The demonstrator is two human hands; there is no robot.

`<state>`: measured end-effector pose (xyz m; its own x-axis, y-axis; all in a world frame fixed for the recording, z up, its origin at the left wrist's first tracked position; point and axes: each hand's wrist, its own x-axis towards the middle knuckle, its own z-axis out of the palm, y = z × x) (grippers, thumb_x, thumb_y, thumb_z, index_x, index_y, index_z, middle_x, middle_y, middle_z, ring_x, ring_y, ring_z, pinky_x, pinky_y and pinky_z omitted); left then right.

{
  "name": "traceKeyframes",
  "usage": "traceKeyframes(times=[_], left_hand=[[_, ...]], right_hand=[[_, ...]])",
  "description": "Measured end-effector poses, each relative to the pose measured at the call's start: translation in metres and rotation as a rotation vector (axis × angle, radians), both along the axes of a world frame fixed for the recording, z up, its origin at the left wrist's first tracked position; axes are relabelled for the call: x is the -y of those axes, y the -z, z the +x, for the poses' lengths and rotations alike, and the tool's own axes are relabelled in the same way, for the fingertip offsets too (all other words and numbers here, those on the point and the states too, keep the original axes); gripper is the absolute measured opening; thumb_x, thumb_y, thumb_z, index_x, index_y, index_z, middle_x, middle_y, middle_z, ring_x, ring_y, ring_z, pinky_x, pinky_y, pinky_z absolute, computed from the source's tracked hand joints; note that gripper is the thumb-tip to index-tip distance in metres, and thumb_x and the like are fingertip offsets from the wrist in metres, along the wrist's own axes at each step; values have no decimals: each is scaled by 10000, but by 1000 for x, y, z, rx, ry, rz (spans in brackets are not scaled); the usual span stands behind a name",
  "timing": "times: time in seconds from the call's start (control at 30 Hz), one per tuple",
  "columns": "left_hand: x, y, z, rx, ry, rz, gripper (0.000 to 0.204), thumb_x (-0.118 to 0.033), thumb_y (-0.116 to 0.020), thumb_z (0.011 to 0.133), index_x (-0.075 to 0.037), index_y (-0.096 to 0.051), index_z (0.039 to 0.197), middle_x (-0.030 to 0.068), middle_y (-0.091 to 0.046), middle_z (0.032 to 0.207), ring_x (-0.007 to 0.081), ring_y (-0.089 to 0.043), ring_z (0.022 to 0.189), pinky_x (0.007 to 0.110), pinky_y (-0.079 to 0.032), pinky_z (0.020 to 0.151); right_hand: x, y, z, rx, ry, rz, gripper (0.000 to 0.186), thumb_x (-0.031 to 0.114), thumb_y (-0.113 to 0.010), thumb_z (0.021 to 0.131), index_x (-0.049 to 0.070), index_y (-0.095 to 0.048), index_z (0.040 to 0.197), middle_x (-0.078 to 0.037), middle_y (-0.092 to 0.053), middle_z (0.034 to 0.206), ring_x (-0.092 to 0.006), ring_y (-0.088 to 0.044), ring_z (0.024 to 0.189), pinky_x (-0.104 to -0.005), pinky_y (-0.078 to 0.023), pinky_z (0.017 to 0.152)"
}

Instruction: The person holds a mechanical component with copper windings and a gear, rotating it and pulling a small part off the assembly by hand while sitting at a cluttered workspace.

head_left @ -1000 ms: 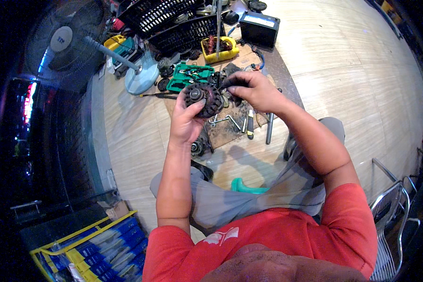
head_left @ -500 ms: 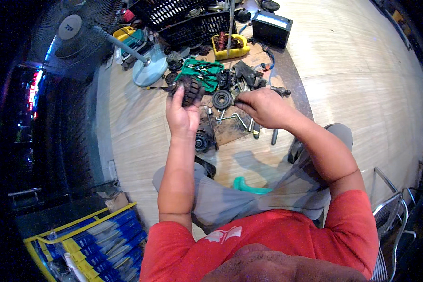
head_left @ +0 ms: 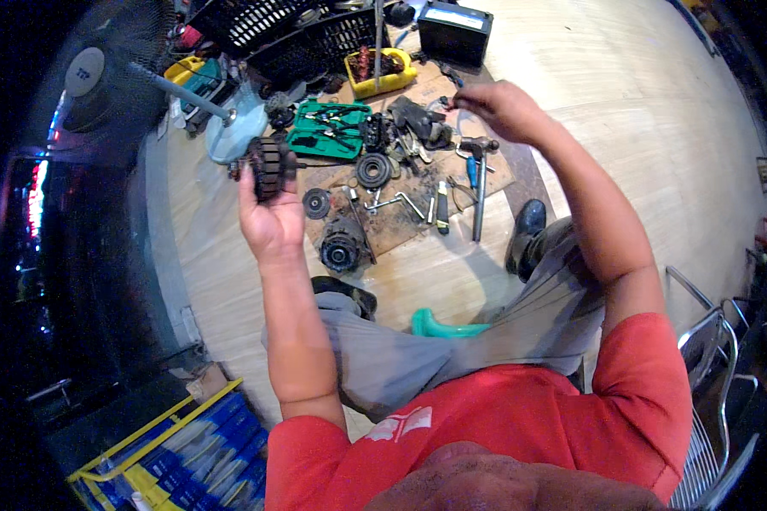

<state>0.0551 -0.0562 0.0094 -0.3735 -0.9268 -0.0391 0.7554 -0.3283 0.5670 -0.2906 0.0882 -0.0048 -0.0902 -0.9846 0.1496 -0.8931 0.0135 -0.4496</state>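
Observation:
My left hand [head_left: 274, 226] is wrapped round a dark, ridged rotor [head_left: 268, 169] with a thin shaft, raised at the left of the cardboard. Out at the far right, my right hand [head_left: 504, 112] has its fingertips pinched together beside a cable; whatever they hold is too small to make out. Below that hand lie a hammer [head_left: 479, 183], a blue-handled screwdriver [head_left: 472, 173] and a black-and-yellow tool [head_left: 442, 209]. A round grooved part [head_left: 373, 170], a small disc [head_left: 316, 203] and a dirty motor housing [head_left: 341, 246] rest nearer the left hand.
A green tool case [head_left: 327, 145] lies open behind the parts. Farther back stand a yellow cut-open container [head_left: 392, 83], a black battery [head_left: 454, 34] and black crates [head_left: 315, 53]. The fan base [head_left: 237, 136] is at left; a green stool [head_left: 443, 328] shows between my legs.
My right hand has moved from beside the round grooved part to the far right, uncovering the hammer. My left hand still grips the rotor, now turned differently. The whole view has shifted.

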Motion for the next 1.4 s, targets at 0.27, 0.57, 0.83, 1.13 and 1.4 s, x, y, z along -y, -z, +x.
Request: traceKeyframes(times=[0.27, 0.57, 0.83, 1.13, 1.4], left_hand=[[5, -4, 11, 2, -17, -40, 331, -160, -495, 949, 37, -501, 1215, 189, -584, 1202, 341, -576, 1105, 480, -477, 979], [-36, 15, -34, 193, 111, -87, 308, -116, -539, 919, 0, -516, 1203, 146, -609, 1158, 289, -599, 1063, 455, -497, 943], [-93, 18, -77, 305, 346, -103, 413, 24, -580, 839, -19, -429, 1221, 123, -580, 1118, 243, -614, 1005, 407, -549, 853], [-79, 16, -65, 282, 355, -48, 382, -64, -529, 867, -32, -465, 1242, 127, -582, 1156, 282, -606, 1029, 466, -516, 866], [-44, 25, -30, 46, 372, 85, 430, -237, -487, 915, -16, -492, 1284, 171, -583, 1223, 325, -581, 1076, 445, -498, 869]], right_hand=[[-57, -4, -104, -407, 176, 62, 241, 315, -481, 928, 173, -628, 1056, -143, -667, 967, -375, -626, 892, -463, -498, 750], [-101, 45, -136, -307, 423, 764, 836, 324, -757, 765, 150, -302, 1444, -222, -470, 1336, -371, -479, 1219, -471, -388, 1037], [-43, 8, 103, 549, -142, 49, 740, 147, -624, 807, -10, -261, 1432, -273, -430, 1362, -379, -445, 1263, -405, -356, 1062], [-24, 32, 90, 580, -224, 129, 226, 180, -541, 924, 27, -577, 1087, -160, -618, 804, -241, -604, 757, -372, -479, 694], [-12, 40, 49, -155, -101, 70, 149, 162, -506, 830, 123, -562, 963, -139, -645, 797, -362, -643, 759, -476, -495, 645]])
